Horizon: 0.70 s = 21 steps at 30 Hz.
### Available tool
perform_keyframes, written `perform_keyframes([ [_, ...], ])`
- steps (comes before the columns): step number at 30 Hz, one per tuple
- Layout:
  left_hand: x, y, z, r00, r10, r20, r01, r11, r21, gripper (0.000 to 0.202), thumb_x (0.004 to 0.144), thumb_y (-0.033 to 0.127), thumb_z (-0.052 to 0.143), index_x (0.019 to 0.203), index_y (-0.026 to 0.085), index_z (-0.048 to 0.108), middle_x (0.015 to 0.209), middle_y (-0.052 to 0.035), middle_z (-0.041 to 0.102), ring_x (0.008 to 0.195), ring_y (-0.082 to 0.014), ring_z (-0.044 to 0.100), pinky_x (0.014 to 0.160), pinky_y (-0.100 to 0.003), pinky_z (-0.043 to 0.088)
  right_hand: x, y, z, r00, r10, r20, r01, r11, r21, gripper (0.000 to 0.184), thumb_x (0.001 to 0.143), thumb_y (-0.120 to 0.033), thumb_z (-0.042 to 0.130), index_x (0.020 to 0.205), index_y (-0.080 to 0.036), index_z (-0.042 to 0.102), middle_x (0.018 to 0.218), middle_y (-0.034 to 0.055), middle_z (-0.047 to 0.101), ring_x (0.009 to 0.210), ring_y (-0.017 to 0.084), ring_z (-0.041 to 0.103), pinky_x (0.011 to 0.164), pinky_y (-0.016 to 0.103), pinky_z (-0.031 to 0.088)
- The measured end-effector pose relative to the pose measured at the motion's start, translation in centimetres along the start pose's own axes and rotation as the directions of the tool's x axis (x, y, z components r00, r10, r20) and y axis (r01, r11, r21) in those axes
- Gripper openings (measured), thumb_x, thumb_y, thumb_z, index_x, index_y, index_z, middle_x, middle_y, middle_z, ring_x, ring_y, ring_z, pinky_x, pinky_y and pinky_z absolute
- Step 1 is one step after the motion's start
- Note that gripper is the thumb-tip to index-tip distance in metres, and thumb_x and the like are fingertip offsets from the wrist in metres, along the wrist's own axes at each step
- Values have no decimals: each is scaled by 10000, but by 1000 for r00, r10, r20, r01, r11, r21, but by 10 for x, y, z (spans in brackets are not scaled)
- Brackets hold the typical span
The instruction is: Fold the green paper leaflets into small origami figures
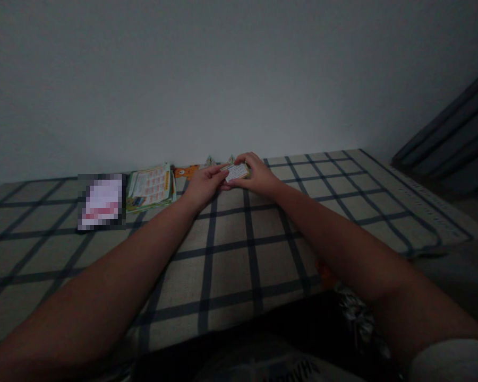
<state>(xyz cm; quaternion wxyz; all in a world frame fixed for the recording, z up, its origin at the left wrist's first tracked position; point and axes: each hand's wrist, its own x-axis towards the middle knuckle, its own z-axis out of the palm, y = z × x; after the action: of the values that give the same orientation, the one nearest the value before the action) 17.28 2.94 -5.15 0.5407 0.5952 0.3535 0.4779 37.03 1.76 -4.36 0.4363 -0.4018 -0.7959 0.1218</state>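
Between my two hands is a small piece of printed paper [236, 172], white with lines of text and coloured edges. My left hand [205, 184] pinches its left side, fingers pressed together. Around its right side curl the thumb and fingers of my right hand [258, 174]. Just behind the hands, close to the wall, stand two small folded paper pieces [210, 161] with pointed tops. To the left of my left hand lies a stack of printed sheets [151, 185], green-edged with red and dark text.
A checked cloth [231, 254] covers the table, which meets a plain wall [239, 79]. An orange bear picture [186, 172] lies beside the stack. Farther left is a blurred-out phone-like object [102, 202]. A dark curtain [454, 132] hangs at the right.
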Motion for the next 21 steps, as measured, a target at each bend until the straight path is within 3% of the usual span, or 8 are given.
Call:
perform_keyframes([
  [4, -1, 0, 0, 1000, -18, 20, 18, 1000, -12, 319, 739, 357, 832, 981, 152, 803, 780, -45, 753, 655, -142, 678, 672, -273, 605, -3, -3, 2, 997, -13, 72, 17, 998, -61, 578, 712, -484, 868, 1122, -222, 556, 1205, 98, 577, 1192, 280, 535, 1038, 432, 442],
  [11, 2, -4, -3, 999, -6, 35, 7, 999, -38, 368, 741, 389, 853, 1004, 138, 801, 723, -34, 708, 650, -131, 659, 678, -265, 591, -3, -6, -1, 997, -21, 70, 26, 998, -65, 521, 747, -464, 842, 1110, -224, 557, 1178, 93, 607, 1146, 263, 560, 1014, 406, 444],
  [21, -6, 5, 1, 998, 36, 49, -33, 998, -50, 541, 667, 479, 915, 1094, 169, 798, 1020, -84, 773, 759, -149, 712, 656, -252, 624, 0, -6, -3, 999, -28, 23, 30, 995, -90, 258, 877, -374, 672, 1070, -206, 638, 1125, 95, 686, 1117, 260, 608, 1033, 402, 422],
])
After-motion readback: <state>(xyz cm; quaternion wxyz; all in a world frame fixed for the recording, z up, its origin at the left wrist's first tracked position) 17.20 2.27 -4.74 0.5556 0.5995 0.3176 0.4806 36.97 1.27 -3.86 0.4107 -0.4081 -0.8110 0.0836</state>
